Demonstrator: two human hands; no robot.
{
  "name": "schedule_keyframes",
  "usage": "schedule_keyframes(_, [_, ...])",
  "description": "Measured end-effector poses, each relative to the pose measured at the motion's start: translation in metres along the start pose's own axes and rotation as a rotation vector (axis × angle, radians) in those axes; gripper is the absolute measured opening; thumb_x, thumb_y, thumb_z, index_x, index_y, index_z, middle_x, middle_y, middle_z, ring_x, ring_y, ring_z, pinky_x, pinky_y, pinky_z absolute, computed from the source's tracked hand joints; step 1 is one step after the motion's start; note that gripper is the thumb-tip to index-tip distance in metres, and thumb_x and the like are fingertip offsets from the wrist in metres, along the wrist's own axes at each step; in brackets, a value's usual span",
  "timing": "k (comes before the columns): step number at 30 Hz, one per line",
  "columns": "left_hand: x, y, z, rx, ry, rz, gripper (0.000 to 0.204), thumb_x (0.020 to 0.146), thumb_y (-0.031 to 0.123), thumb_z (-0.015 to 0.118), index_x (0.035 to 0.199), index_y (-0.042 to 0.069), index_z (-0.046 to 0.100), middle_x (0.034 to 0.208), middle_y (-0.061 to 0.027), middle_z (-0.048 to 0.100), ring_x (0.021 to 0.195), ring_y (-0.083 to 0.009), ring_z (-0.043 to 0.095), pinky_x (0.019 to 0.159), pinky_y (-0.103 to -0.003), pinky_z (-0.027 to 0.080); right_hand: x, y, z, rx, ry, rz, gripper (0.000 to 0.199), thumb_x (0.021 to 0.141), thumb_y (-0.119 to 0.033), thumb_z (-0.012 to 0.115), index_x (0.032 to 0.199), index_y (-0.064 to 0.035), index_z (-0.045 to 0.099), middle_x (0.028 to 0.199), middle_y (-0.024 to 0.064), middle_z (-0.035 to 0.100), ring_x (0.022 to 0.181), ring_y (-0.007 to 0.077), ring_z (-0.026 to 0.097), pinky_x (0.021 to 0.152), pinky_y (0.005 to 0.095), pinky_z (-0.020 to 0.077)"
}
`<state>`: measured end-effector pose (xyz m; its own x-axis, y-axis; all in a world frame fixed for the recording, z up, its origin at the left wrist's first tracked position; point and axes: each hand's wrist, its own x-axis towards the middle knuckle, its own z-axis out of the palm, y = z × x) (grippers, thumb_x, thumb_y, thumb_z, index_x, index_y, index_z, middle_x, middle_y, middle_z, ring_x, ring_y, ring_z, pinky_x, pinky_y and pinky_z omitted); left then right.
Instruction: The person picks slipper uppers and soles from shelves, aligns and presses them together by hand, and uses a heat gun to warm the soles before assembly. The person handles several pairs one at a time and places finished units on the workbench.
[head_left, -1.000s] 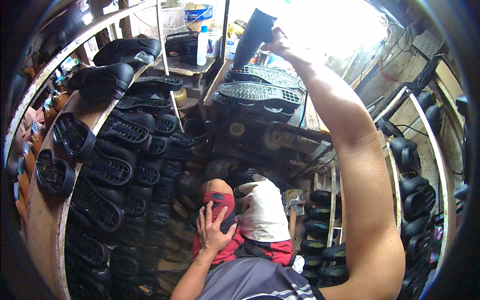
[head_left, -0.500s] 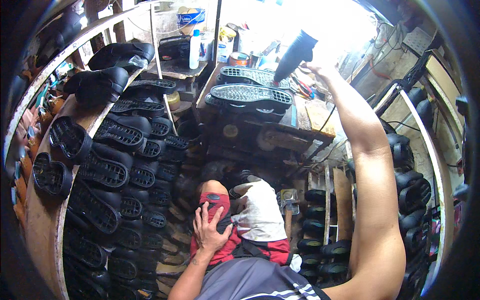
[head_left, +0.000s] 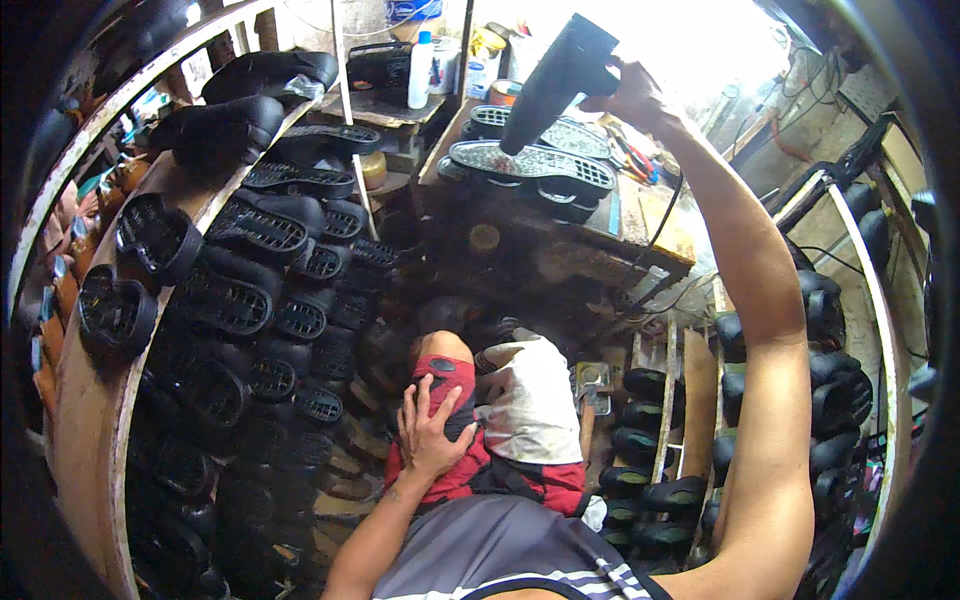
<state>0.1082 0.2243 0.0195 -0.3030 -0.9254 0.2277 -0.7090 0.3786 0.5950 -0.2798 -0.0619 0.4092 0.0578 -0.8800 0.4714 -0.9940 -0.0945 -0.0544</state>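
Heat gun [head_left: 560,75], black, is gripped by right hand [head_left: 630,95], nozzle angled down over the shoe sole [head_left: 530,168] on the table [head_left: 640,225]. Left hand [head_left: 432,430] rests below the sole, fingers [head_left: 415,405] spread flat on the red-clad knee [head_left: 445,375], grasping nothing.

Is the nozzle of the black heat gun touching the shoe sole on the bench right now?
Cannot tell. In the head view the right hand holds the black heat gun with its nozzle overlapping the shoe sole, but from above no contact or gap shows plainly.

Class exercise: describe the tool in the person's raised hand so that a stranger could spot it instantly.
Start at the cluttered wooden workbench at the top, where shoe soles lie tread-up. Above them the right hand grips a black heat gun, nozzle angled down. Unlike the flat soles, it is held aloft.
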Motion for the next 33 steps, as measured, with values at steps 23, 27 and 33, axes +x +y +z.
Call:
schedule_keyframes(23, [-0.001,-0.001,0.000,-0.023,0.017,-0.001,0.078,0.077,0.038,0.091,0.150,0.028,0.067,0.172,-0.0201,0.039,0.151,-0.0538,0.038,0.120,-0.067,0.038,0.056,-0.041,0.045,0.197,-0.170,-0.108,0.103,0.065,-0.038,0.105,0.148,0.0031,0.061,0.140,0.0262,0.063,0.133,0.0382,0.061,0.114,0.0495,0.0489])
schedule_keyframes(27, [0.000,0.000,0.000,-0.007,0.011,0.000,0.077,0.077,0.039,0.091,0.150,0.027,0.068,0.172,-0.0205,0.039,0.151,-0.0532,0.039,0.120,-0.067,0.038,0.051,-0.041,0.043,0.077,0.000,-0.099,0.100,0.066,-0.036,0.103,0.148,0.0031,0.062,0.139,0.0266,0.066,0.131,0.0375,0.064,0.113,0.0485,0.0499])
schedule_keyframes(33, [0.000,-0.001,0.000,-0.012,0.006,0.002,0.077,0.078,0.040,0.091,0.150,0.027,0.068,0.171,-0.0209,0.040,0.151,-0.0532,0.039,0.121,-0.066,0.037,0.049,-0.034,0.035,0.163,-0.066,-0.162,0.092,0.066,-0.035,0.102,0.141,0.0042,0.068,0.135,0.0239,0.073,0.126,0.0345,0.069,0.112,0.0455,0.0518])
